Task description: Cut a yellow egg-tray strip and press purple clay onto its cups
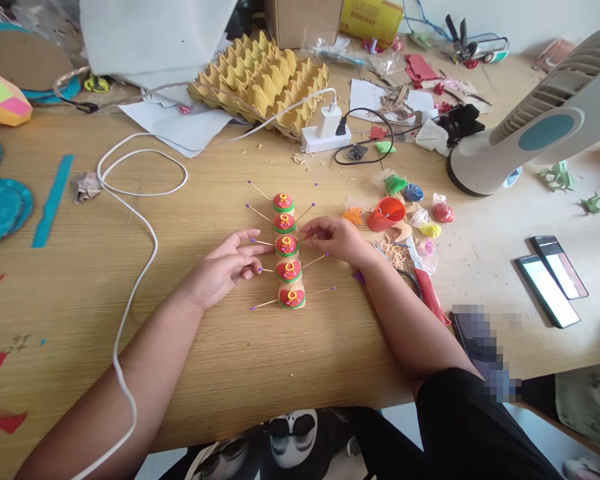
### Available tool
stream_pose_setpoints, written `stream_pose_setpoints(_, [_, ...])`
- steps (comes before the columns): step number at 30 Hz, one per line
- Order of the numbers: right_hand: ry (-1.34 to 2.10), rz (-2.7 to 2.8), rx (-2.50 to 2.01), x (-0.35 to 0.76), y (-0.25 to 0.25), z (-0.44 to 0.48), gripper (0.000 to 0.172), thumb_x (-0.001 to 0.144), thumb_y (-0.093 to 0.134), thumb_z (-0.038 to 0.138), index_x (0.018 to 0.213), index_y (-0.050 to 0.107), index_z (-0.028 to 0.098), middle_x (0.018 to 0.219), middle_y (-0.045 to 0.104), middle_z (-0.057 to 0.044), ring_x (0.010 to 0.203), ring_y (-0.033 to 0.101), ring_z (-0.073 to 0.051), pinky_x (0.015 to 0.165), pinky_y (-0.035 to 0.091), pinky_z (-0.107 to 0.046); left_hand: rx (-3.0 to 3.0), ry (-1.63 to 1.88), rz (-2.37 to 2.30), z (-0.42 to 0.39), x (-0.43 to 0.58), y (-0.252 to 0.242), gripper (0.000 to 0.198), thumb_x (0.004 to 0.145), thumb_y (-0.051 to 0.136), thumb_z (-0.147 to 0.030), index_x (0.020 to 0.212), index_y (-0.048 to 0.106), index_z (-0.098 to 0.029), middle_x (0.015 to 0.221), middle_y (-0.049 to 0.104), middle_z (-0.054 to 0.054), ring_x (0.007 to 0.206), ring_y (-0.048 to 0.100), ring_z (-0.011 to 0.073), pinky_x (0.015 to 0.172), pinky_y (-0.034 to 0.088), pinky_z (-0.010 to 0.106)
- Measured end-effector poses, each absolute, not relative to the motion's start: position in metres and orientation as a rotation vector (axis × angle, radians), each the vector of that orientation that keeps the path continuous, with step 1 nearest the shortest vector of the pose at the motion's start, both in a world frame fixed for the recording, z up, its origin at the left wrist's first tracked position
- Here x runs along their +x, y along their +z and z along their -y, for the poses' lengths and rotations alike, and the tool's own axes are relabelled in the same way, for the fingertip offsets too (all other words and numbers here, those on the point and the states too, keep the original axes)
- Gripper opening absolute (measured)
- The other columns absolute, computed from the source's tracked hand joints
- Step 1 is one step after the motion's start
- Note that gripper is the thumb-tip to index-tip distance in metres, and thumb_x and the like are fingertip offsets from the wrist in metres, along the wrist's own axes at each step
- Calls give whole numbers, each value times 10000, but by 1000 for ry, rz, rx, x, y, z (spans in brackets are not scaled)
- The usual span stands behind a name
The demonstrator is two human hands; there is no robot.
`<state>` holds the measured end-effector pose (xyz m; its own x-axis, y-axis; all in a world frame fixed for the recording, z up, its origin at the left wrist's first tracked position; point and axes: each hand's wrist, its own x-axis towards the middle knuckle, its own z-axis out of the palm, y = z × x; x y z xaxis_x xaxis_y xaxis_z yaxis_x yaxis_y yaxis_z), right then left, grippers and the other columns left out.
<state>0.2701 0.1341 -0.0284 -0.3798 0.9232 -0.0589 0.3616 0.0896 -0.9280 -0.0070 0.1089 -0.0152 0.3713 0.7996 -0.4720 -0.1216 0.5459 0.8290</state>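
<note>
A caterpillar-like row of egg-carton domes lies lengthwise in front of me, each dome topped with red clay, a yellow ring and a green rim. Thin sticks with purple ball tips poke out from both sides. My left hand is beside the left side, fingers apart, with one fingertip reaching the middle dome and the thumb near a purple tip. On the other side, my right hand pinches a purple-tipped stick at the middle dome; its fingers partly cover the stick.
Right of the row are an orange-red cup, bagged clay lumps, wood shavings and a red-handled knife. Farther back stand an egg tray, a power strip and a fan. A white cable crosses my left forearm. Two phones lie right.
</note>
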Motion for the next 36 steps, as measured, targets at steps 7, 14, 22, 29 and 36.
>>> stream_pose_setpoints(7, [1220,1852,-1312,272,-25,-134,328,779,729,274,1080,729,141,858,677,-32,689,538,-114,630,424,-243,794,671,-1022,-109,-7,-15,595,776,682,-161,1338,496,-219,1245,686,136,748,600,114,604,417,231])
stream_pose_setpoints(14, [1167,1880,-1393,270,-19,-132,174,785,699,291,858,716,134,657,585,18,598,461,-98,568,337,-242,796,673,-1012,-109,-8,-16,589,779,677,-152,1335,494,-215,1237,689,136,745,600,113,595,413,223])
stream_pose_setpoints(22, [1161,1885,-1395,269,-19,-133,168,768,678,304,818,697,144,641,566,26,593,450,-101,566,325,-245,790,675,-1022,-109,-7,-14,581,776,676,-154,1326,498,-213,1222,693,137,739,601,120,590,408,235])
stream_pose_setpoints(29, [1169,1883,-1375,270,-21,-133,188,765,678,331,810,689,149,647,563,27,604,453,-103,575,326,-245,795,673,-1027,-109,-6,-15,591,766,688,-165,1325,504,-217,1225,694,133,742,602,118,593,407,234])
stream_pose_setpoints(36, [1174,1886,-1371,268,-20,-132,187,775,685,337,804,688,152,652,568,23,610,448,-104,580,329,-245,792,676,-1018,-109,-7,-15,585,776,688,-170,1328,503,-219,1230,693,134,738,602,118,595,409,236])
